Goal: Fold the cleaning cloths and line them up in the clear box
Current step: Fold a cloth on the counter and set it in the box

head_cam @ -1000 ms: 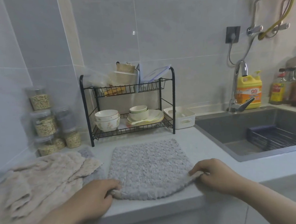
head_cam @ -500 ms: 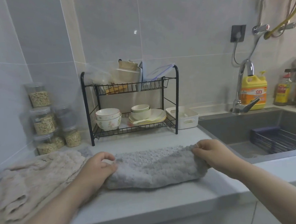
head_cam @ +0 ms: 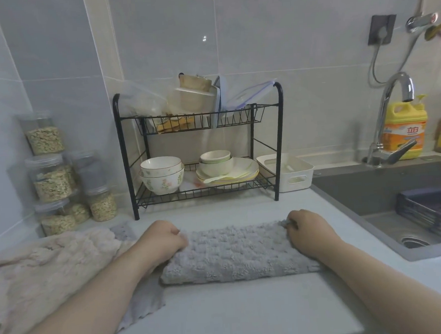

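A fluffy grey cloth (head_cam: 235,253) lies folded in half on the white counter (head_cam: 249,314), its fold toward me. My left hand (head_cam: 159,237) pinches its far left corner and my right hand (head_cam: 308,228) pinches its far right corner, both pressed down on the counter. A pile of beige cloths (head_cam: 47,270) lies at the left, with a thin grey cloth (head_cam: 142,303) partly under it. No clear box for the cloths shows on the counter.
A black two-tier dish rack (head_cam: 200,152) with bowls and plates stands behind the cloth. A white bin (head_cam: 289,173) sits beside it. Jars of grain (head_cam: 52,177) stack at the left wall. The sink (head_cam: 397,207), tap and yellow detergent bottle (head_cam: 405,132) lie right.
Both hands lifted the near edge of the grey cloth and carried it away from me onto the far edge. The cloth now lies folded in half.
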The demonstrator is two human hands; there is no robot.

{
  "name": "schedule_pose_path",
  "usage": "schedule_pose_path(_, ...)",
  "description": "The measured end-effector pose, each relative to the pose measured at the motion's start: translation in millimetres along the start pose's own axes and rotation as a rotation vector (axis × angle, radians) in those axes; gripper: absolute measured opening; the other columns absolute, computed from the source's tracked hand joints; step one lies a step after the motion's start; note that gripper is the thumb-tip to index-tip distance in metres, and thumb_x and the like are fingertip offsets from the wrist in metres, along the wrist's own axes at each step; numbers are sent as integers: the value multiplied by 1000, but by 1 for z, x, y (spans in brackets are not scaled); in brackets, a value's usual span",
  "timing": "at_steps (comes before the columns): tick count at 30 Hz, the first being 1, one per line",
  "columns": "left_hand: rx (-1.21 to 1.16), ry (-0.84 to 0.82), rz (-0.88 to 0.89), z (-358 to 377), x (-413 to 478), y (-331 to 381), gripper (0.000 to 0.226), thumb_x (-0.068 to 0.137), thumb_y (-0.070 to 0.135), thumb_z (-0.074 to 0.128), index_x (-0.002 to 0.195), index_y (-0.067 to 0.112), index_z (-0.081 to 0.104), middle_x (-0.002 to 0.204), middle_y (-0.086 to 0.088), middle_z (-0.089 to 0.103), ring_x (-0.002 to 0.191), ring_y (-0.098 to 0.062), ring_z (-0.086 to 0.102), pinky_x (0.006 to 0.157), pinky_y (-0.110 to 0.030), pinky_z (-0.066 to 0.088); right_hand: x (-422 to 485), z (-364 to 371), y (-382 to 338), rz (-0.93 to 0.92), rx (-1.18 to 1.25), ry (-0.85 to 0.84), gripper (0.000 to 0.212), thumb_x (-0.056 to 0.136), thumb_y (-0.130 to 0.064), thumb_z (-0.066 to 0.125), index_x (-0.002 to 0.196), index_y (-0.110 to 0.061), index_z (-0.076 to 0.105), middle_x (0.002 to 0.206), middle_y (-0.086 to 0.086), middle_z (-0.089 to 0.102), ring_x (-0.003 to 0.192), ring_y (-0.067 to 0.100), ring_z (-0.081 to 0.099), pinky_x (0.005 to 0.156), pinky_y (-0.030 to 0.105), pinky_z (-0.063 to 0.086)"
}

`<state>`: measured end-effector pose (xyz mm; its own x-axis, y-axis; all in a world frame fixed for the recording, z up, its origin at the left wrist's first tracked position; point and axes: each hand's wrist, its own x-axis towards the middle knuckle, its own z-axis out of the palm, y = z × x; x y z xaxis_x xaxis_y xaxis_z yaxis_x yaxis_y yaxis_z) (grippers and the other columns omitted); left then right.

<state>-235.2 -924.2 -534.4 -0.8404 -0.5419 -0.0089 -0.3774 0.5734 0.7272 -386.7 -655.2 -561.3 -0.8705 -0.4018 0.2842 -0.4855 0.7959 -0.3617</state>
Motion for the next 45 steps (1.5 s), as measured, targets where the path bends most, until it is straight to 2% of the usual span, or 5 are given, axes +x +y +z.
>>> schedule_pose_path(4,162,43,114,6,12,1,26,83,7,49,70,16,29,68,-4,31,56,-18,30,49,-27,24,2,-2,-1,-156,-3,0,20,90,-10,46,98,-8,65,127,8,58,106,33,54,85,30,40)
schedule_pose_path(12,282,159,91,13,18,-3,21,82,7,46,69,15,32,71,-2,38,61,-17,33,53,-31,22,22,0,-5,128,231,-64,21,84,-4,44,87,-2,64,70,7,65,63,23,54,53,23,38)
schedule_pose_path(22,660,-18,94,16,24,3,19,84,15,46,101,15,55,109,-2,53,96,-22,51,80,-32,47,27,14,-2,-14,87,-85,29,97,-29,44,123,-30,57,108,3,57,107,26,57,88,32,43)
schedule_pose_path(30,310,47,64,2,9,6,18,81,1,44,81,18,50,84,-2,54,67,-15,45,53,-28,32,13,-3,-2,120,760,-34,12,91,-11,60,79,-13,64,60,0,61,42,11,51,46,22,40)
schedule_pose_path(45,-817,48,173,-56,-80,46,22,82,-16,56,76,4,62,50,-1,57,39,-6,51,36,-14,42,-47,-121,-19,155,1170,64,17,86,2,61,72,-7,64,67,10,58,61,22,50,59,30,39)
